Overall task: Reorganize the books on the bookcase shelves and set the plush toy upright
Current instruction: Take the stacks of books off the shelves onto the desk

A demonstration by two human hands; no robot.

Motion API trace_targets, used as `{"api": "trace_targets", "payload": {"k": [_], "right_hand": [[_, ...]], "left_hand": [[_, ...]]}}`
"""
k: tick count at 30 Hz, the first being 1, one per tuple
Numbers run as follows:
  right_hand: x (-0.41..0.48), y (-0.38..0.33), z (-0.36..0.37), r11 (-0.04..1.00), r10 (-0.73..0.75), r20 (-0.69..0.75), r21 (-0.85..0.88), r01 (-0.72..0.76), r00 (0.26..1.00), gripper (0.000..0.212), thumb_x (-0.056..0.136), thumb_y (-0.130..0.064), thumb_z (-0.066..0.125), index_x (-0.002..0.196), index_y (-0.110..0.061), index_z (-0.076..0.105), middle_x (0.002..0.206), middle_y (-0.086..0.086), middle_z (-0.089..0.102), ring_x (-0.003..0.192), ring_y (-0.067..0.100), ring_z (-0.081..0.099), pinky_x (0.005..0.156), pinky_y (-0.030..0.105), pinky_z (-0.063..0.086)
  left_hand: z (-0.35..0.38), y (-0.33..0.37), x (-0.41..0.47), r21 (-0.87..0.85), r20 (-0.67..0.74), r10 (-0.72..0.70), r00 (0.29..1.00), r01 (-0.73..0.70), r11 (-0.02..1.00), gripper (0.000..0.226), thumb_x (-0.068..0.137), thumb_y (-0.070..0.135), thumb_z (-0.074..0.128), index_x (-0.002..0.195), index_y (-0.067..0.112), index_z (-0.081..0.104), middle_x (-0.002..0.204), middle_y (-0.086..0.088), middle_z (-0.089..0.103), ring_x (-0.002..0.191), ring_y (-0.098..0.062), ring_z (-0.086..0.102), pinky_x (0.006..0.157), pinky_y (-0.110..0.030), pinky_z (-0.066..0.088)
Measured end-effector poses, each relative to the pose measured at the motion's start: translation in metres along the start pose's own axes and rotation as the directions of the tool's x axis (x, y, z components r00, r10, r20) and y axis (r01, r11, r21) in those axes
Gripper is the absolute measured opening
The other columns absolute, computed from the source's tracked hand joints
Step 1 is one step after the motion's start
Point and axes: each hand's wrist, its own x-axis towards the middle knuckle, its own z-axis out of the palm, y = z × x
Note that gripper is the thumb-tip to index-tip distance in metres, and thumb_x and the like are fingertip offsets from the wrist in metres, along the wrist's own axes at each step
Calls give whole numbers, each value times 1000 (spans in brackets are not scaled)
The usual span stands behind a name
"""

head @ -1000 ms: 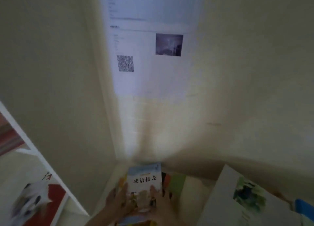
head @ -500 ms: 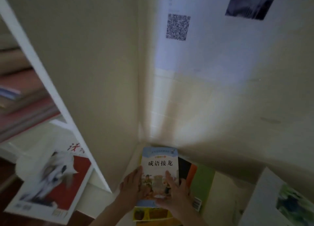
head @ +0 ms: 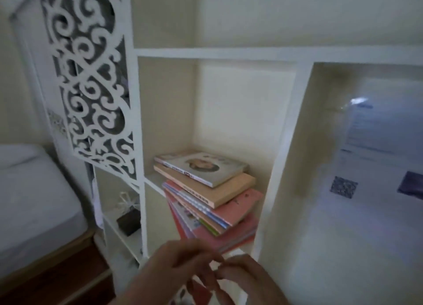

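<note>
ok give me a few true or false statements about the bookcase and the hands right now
1. The stack of books lies flat in one compartment. True.
2. The top book has a plain pink cover. False: its cover is pale with a picture, and the pink books lie lower.
3. The left hand and right hand meet below the stack. True.
4. A plush toy sits on the stack. False: none shows in this view.
5. The dark box shares the books' compartment. False: it stands on a shelf to the left, under the scrollwork panel.
</note>
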Motion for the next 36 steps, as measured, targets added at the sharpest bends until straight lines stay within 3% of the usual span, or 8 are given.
{"api": "trace_targets", "payload": {"k": [1,4,6,8,13,24,30,36], "right_hand": [[19,-22,1,984,-108,156,156,83,982,4,63,-40,65,65,-42,63,73,-24,65,78,-23,55,74,-7,38],[84,-41,5,949,-300,333,9,315,894,48,84,-47,61,129,-35,50,135,-13,46,125,4,42,105,19,36],[126,-41,27,975,-26,555,-170,143,832,85,80,-60,61,149,-37,17,156,-8,11,144,21,12,117,43,22],[147,-32,53,951,148,710,-294,99,688,106,71,-67,64,150,-40,-2,158,-10,-4,147,29,0,115,54,14],[164,5,71,944,206,756,-321,77,621,89,67,-63,70,143,-38,31,144,-12,40,130,14,41,109,34,32],[181,-13,59,697,97,883,-389,602,459,62,84,-32,65,133,-10,34,122,12,54,103,31,59,66,31,36],[204,-43,53,835,170,869,-377,401,464,46,82,-21,67,122,-11,48,112,11,60,93,28,60,70,31,46],[168,-78,34,817,-6,828,-320,481,561,55,88,-29,61,137,-18,38,135,10,48,118,29,50,90,36,41]], "left_hand": [[-23,-4,-4,-34,-39,54,998,-55,998,24,91,13,58,85,30,74,74,-2,73,72,-11,68,63,-20,51],[-69,-26,31,294,-326,262,908,-166,941,27,87,22,64,105,42,63,99,14,69,97,-3,63,85,-27,51],[-82,-40,62,488,-308,325,894,-145,861,51,85,28,66,124,51,44,129,17,53,123,-6,47,104,-33,40],[-83,-55,89,507,-281,270,921,-97,857,63,88,31,61,132,52,22,149,10,32,141,-15,26,115,-36,25],[-88,-81,137,698,-89,238,967,-110,708,64,67,78,24,125,68,-1,148,28,-5,139,2,-15,120,-41,-3],[-106,-92,145,750,-22,305,952,-186,634,64,56,94,24,115,80,2,143,29,17,133,7,4,117,-45,-6],[-101,-67,144,665,-61,413,909,-271,696,73,65,65,49,126,65,11,141,26,15,135,4,0,115,-34,-12],[-110,-62,132,883,84,739,669,-394,256,53,66,42,54,118,33,56,115,17,64,124,-13,52,107,-52,22]]}}
